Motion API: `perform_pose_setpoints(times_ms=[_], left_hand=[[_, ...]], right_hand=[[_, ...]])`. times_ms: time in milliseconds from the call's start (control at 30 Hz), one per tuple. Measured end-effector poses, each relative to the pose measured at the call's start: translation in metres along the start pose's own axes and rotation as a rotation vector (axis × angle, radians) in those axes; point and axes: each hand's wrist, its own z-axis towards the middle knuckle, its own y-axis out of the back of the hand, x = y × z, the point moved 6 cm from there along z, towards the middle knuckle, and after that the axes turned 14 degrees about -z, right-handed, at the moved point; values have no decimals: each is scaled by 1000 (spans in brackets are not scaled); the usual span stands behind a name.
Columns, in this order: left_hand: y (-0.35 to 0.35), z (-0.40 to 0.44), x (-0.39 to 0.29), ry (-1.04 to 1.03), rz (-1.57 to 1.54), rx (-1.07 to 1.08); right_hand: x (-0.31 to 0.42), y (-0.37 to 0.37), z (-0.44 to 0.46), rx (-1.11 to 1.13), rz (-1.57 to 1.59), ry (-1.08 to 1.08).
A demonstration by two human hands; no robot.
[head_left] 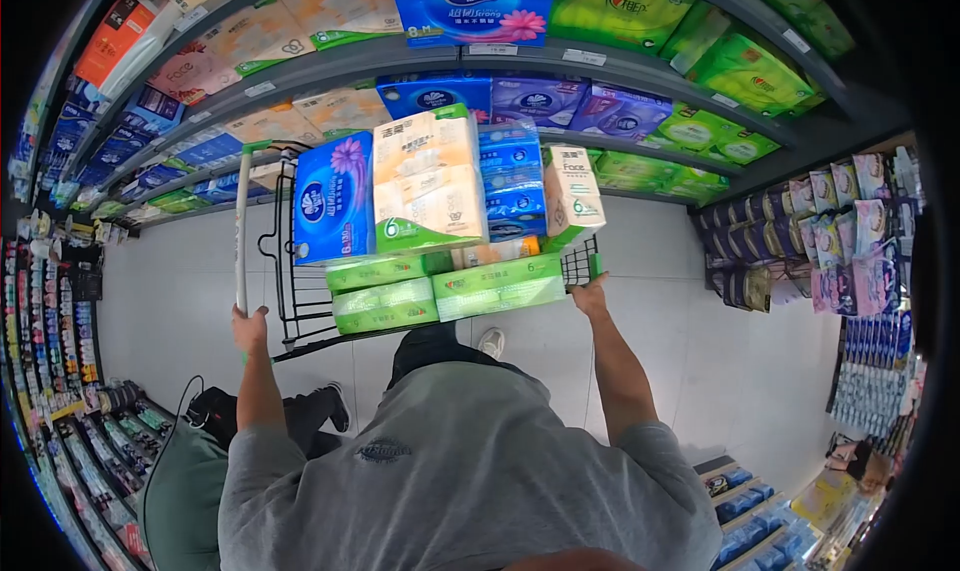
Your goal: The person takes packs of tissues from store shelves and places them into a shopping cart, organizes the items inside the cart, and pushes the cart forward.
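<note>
A black wire shopping cart (290, 289) stands sideways before me, heaped with tissue packs. My left hand (249, 331) is closed around the near end of the cart's pale handle bar. On the opposite end, my right hand (591, 295) grips the cart's rim by a green corner piece. A blue Vinda pack (334, 199), a tall cream and orange pack (427, 179), a stack of blue packs (511, 176) and a white Face pack (573, 193) rise above the basket. Green packs (500, 286) lie along the near side.
Shelves of tissue packs (620, 11) run across the far side. Small goods line the left shelf (50, 321); hanging packs (850, 241) fill the right rack. Another person in dark green (185, 491) stands close at my left. Pale floor tiles (690, 371) surround the cart.
</note>
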Motion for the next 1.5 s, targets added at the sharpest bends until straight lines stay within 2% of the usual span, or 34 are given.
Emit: perform_pose_setpoints(times_ms=[100, 167, 267, 533, 600, 667, 700, 900, 1000, 1033, 1133, 1200, 1233, 1300, 1333, 1400, 1467, 1500], left_hand=[[2, 30, 17, -2, 3, 10], [6, 48, 23, 8, 20, -12], [12, 70, 27, 25, 8, -19], [17, 134, 53, -21, 107, -162], [17, 149, 60, -89, 144, -258], [16, 162, 65, -95, 138, -276], [17, 167, 66, -98, 143, -295], [19, 211, 78, -83, 196, -335], [16, 239, 91, -138, 191, -372], [21, 244, 86, -145, 200, -367], [32, 261, 86, -82, 183, -307], [29, 282, 97, 13, 27, -218], [34, 286, 94, 3, 43, -208], [38, 296, 89, 115, -103, -119], [33, 310, 90, 106, -97, -116], [29, 340, 98, 138, -436, -271], [49, 316, 16, -229, -652, -473], [51, 305, -34, -326, -974, -336]], right_hand=[[47, 14, -39, 56, -100, 10], [74, 13, -59, 178, -93, 18], [100, 1, -70, 199, -146, 51], [160, -39, -69, 215, -262, 128], [172, -49, -63, 201, -320, 128], [185, -58, -63, 269, -379, 95], [191, -67, -55, 211, -455, 155], [224, -96, -48, 224, -530, 122], [263, -94, -67, 356, -493, 214], [292, -73, -98, 432, -493, 66], [298, -92, -85, 355, -386, 137], [299, -103, -80, 263, -282, 211], [299, -107, -79, 205, -234, 154], [301, -115, -74, 212, -227, 121], [303, -117, -72, 211, -226, 102], [312, -115, -77, 232, -239, 47], [321, -116, -78, 219, -239, 79], [329, -112, -85, 244, -212, 95]])
